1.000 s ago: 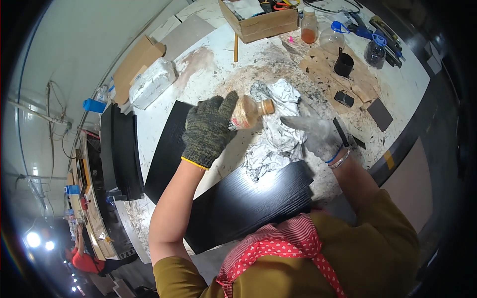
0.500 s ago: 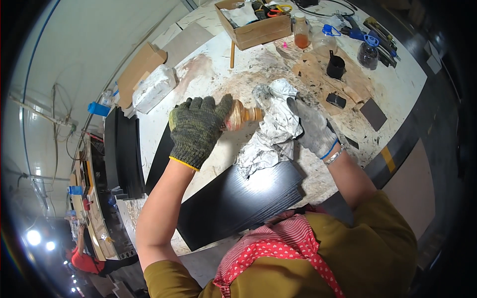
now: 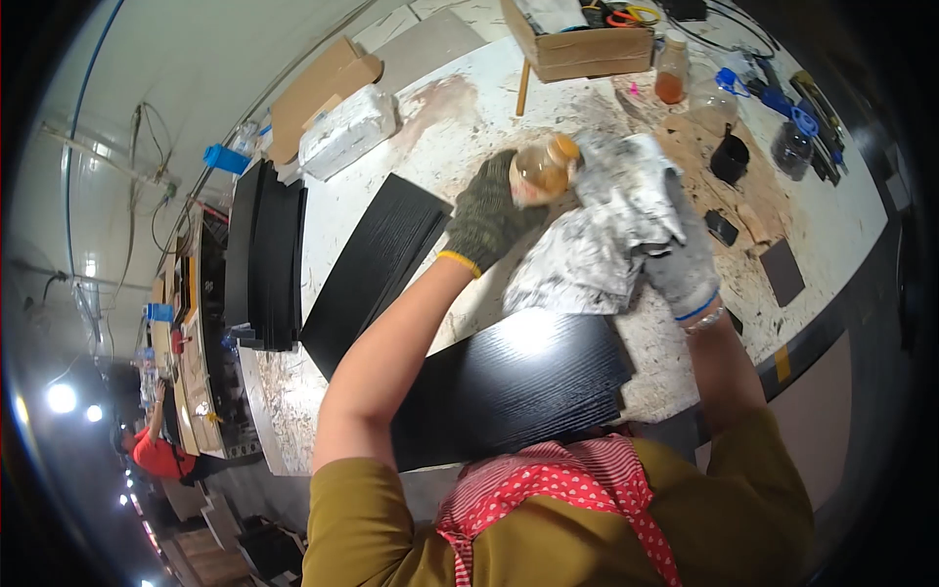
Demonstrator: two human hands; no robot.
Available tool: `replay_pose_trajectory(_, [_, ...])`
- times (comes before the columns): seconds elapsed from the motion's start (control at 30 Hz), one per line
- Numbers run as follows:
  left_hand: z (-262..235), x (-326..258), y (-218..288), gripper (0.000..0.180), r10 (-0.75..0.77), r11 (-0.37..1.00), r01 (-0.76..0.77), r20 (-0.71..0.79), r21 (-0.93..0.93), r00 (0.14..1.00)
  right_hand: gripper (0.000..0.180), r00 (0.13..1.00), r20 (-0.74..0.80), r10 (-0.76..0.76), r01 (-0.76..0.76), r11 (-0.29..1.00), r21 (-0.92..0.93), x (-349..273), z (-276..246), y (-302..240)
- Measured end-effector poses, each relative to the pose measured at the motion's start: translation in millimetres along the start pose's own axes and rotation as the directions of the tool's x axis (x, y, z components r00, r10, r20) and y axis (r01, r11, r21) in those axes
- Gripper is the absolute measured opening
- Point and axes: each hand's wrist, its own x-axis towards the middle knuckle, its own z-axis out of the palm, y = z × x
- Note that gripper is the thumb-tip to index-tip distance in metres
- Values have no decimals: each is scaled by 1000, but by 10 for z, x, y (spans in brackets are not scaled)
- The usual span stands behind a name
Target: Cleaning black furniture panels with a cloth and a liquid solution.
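My left hand, in a dark green knit glove with a yellow cuff, is closed around a small clear bottle. Amber liquid shows inside it, and its orange-yellow neck end tilts up toward a rag. That white cloth rag, smeared with black and grey, is gripped by my right hand, gloved in pale grey with a blue cuff; the cloth hides some of its fingers. Below the rag, at the near table edge, lies a stack of black wood-grained boards. More black boards lie beside my left forearm.
Long black strips are stacked at the left, near a white wrapped block. A cardboard box of tools stands at the back. To the right are a bottle of orange liquid, a black cup and a dark bottle.
The whole view has shifted, with the table now farther right. The bottle in my left hand has turned from lying sideways to tilting upward. The rag is spread wider in my right hand.
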Motion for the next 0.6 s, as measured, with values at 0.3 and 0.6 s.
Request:
replay_pose_trajectory(0.3, [429,815,-789,71,-55,828,-103,-262,-552,963,68,934,-199,-295,171,862,-477,-396,-423,146])
replay_pose_trajectory(0.6, [-850,-1127,-759,47,-45,981,56,64,-184,997,70,906,-75,-418,297,750,-590,-648,-700,-447])
